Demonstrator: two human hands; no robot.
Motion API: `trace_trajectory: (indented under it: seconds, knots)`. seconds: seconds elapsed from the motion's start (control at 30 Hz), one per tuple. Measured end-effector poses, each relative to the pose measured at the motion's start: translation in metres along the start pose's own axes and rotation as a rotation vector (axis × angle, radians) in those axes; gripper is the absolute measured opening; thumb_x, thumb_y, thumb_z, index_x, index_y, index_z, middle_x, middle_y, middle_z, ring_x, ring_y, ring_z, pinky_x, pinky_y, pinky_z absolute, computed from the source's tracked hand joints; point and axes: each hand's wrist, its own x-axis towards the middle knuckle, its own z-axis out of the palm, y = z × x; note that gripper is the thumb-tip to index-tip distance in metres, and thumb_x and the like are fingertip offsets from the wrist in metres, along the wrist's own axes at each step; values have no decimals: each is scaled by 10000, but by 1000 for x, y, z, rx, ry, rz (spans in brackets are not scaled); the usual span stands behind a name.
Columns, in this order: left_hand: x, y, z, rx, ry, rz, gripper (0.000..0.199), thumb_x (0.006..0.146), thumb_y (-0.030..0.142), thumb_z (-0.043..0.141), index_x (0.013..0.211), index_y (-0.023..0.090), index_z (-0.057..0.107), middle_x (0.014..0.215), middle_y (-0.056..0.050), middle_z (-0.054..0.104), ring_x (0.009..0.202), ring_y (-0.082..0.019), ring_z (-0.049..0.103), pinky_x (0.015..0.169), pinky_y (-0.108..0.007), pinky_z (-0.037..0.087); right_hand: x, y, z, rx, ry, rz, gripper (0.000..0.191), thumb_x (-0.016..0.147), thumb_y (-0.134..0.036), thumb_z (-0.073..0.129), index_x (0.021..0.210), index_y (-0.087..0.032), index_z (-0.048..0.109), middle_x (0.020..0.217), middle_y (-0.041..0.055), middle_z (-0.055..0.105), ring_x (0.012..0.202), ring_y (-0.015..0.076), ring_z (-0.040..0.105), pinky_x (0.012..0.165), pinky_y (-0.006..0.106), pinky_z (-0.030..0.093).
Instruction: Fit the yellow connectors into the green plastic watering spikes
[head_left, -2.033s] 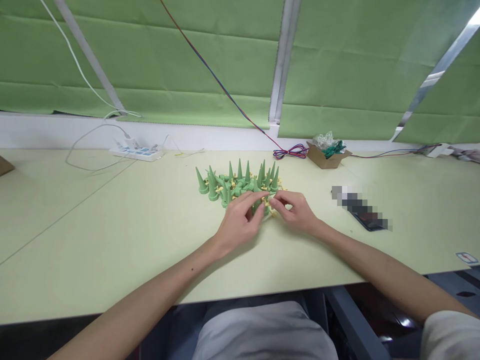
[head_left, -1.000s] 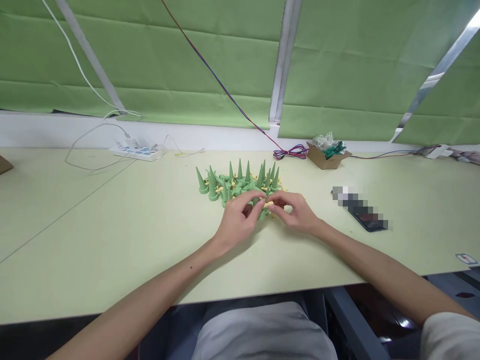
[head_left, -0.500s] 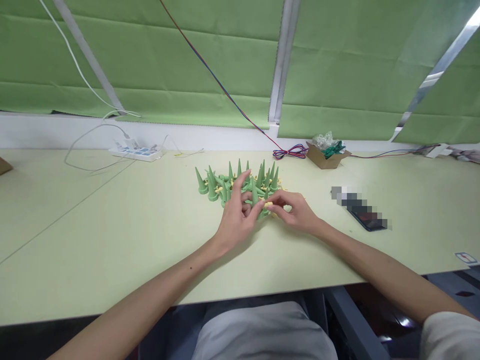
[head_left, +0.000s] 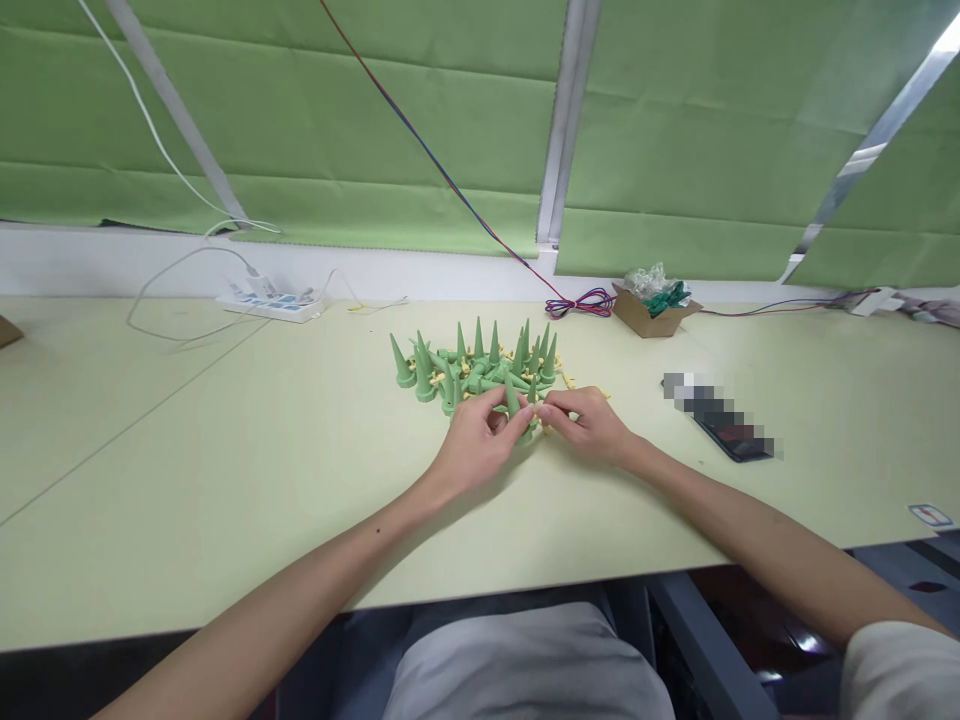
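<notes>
My left hand [head_left: 476, 440] is closed around a green plastic cone [head_left: 511, 394], which points upward between thumb and fingers. Right beside it, the fingertips of my right hand [head_left: 589, 425] pinch a small yellow piece [head_left: 537, 409] against the cone's side; most of that piece is covered by the fingers. Just beyond both hands lies a cluster of green cones [head_left: 424, 378], several upright and others on their sides. Small yellow pieces [head_left: 568, 382] are scattered among them and at the right edge of the cluster.
A black phone-like device [head_left: 731, 435], partly pixelated, lies to the right. Behind the cluster are a coiled red-and-blue cable [head_left: 581, 303] and a cardboard box [head_left: 651, 318] with plastic and green material. A white power strip [head_left: 281, 307] with cables stands at back left.
My left index finger has come down from its raised position and curled in by the cone. The right fingertips have closed further over the yellow piece.
</notes>
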Motion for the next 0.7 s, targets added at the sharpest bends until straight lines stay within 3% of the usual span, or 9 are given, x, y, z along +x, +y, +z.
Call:
trace_trajectory:
  seconds: [0.23,0.43,0.57,0.7]
  knots:
    - [-1,0,0,-23,13,1,278,905,456,616,871,180,632,695,1,578,497,-87,372,471,-243,271,0,2,0,23,-34,49,509,1037,-433,394,601,-189,491,505,-30,485,469,93,405,510,242,328]
    - [0,1,-1,-15,55,21,241,913,428,606,891,190,640,709,9,564,498,-81,365,471,-239,263,-1,-5,-2,132,-7,68,166,964,-353,568,968,-195,620,711,2,622,598,121,529,560,238,438]
    - [0,-1,-1,7,64,9,230,914,416,603,890,190,638,724,4,576,501,-82,373,478,-241,265,-1,-7,-2,124,-14,41,99,956,-284,560,943,-194,600,707,4,619,605,125,539,563,240,437]
    - [-1,-1,0,28,57,9,233,914,410,600,848,188,616,708,2,574,510,-91,404,485,-241,284,0,-7,-2,89,-26,43,154,971,-292,535,861,-195,584,674,-1,621,573,117,513,551,238,408]
